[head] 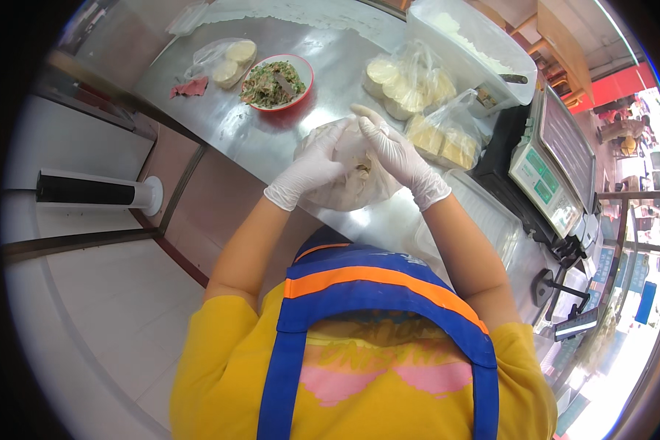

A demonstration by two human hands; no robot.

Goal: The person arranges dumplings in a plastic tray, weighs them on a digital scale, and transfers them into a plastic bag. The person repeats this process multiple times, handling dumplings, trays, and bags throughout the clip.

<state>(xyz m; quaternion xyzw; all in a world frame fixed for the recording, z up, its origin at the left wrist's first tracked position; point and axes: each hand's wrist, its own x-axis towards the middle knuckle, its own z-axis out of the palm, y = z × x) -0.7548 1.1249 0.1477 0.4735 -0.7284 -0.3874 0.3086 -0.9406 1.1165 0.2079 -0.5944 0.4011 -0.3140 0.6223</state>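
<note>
White disposable gloves cover both hands. My left hand (pixel 319 162) rests against the left side of a clear plastic bag (pixel 357 190) with pale contents, its fingers reaching over the top. My right hand (pixel 393 148) is at the bag's upper right, fingers bent towards the left hand. Whether something small sits between the fingertips is hard to tell. Beyond the bag stands a red-rimmed bowl (pixel 275 82) of chopped green and brown filling with a flat utensil in it. Left of the bowl lies a plastic bag of round pale wrappers (pixel 228 69).
Bagged round wrappers (pixel 407 85) and bagged square yellow wrappers (pixel 443 140) lie at right. Behind them are a plastic tub of white powder (pixel 473 55) and a digital scale (pixel 550 165). Clear plastic containers (pixel 473 214) sit by my right forearm. A red cloth (pixel 189 88) lies far left.
</note>
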